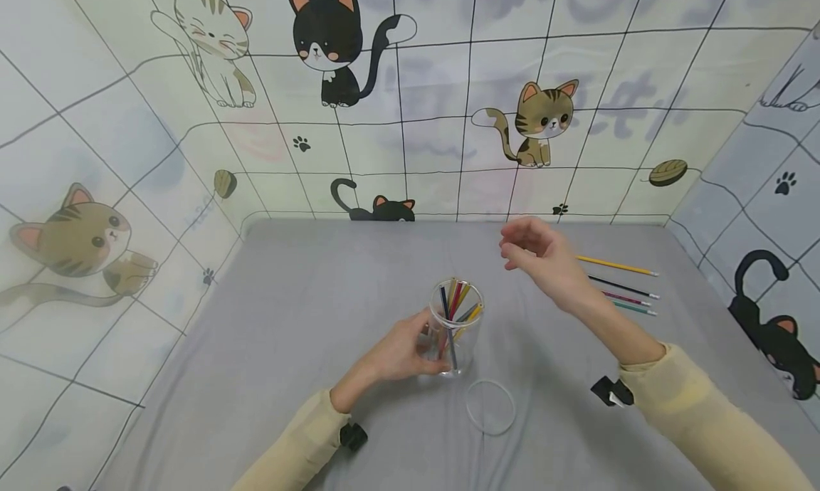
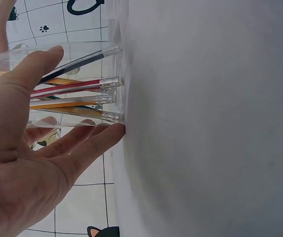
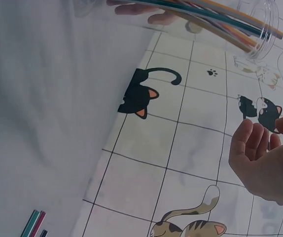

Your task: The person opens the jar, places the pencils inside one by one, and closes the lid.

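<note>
A clear jar (image 1: 470,350) stands upright on the grey cloth, holding several pencils (image 1: 456,299). My left hand (image 1: 403,345) grips its side, thumb and fingers around the wall. In the left wrist view, pencils (image 2: 77,89) show through the jar with their eraser ends at the bottom. My right hand (image 1: 538,260) is raised to the right of the jar and apart from it. Its fingers are loosely bent, and the right wrist view shows nothing held in this hand (image 3: 265,160).
To the right lie a yellow pencil (image 1: 618,265), a black pencil (image 1: 624,287), a red pencil (image 1: 631,299) and a green pencil (image 1: 635,309), partly behind the right forearm. A clear round ring or lid (image 1: 514,409) lies in front of the jar. Cat-printed cloth (image 1: 435,142) walls the table.
</note>
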